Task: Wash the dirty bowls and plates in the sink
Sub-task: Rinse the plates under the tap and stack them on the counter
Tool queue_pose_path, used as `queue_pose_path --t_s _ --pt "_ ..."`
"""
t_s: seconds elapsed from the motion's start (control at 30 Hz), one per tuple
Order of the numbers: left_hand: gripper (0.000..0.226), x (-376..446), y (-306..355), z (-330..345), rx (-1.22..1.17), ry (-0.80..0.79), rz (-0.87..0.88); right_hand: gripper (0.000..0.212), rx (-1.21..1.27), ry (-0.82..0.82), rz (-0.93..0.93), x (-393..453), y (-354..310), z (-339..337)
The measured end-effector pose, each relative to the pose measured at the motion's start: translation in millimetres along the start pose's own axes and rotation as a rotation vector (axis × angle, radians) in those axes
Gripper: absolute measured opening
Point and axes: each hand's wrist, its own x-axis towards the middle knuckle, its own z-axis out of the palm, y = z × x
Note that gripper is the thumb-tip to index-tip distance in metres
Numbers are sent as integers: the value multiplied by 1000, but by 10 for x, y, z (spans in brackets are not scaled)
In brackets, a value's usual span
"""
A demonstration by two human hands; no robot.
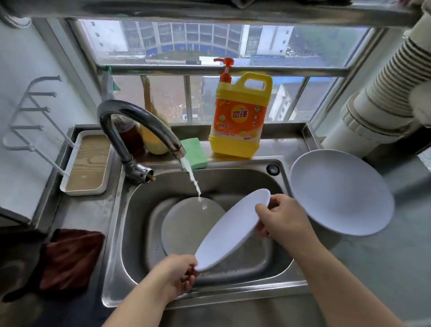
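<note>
Window-side stainless steel sink (238, 177), tap running: I hold a white oval plate tilted over the basin.

My left hand (177, 274) pinches the white oval plate (233, 228) at its 7 o'clock rim, my right hand (281, 221) curls round the 2 o'clock rim. The water stream (194, 181) falls at 11 o'clock onto a grey plate (188, 224) lying in the basin, missing mine. Wet rims could slip, I judge. My fingertips under the plate are hidden. A round white plate (341, 192) sits at 3 o'clock.
</note>
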Motion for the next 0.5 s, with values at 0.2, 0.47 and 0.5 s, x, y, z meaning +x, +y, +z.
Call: queue_pose_path --t_s 0.2,0.47,0.5 --pt "22 -155 70 221 -3 36 148 7 -52 110 5 -136 79 -295" --pt "16 -516 583 637 26 -116 624 9 53 276 200 -191 755 -1053" --pt "15 -527 651 685 52 -126 670 10 86 323 212 -169 852 -1117"
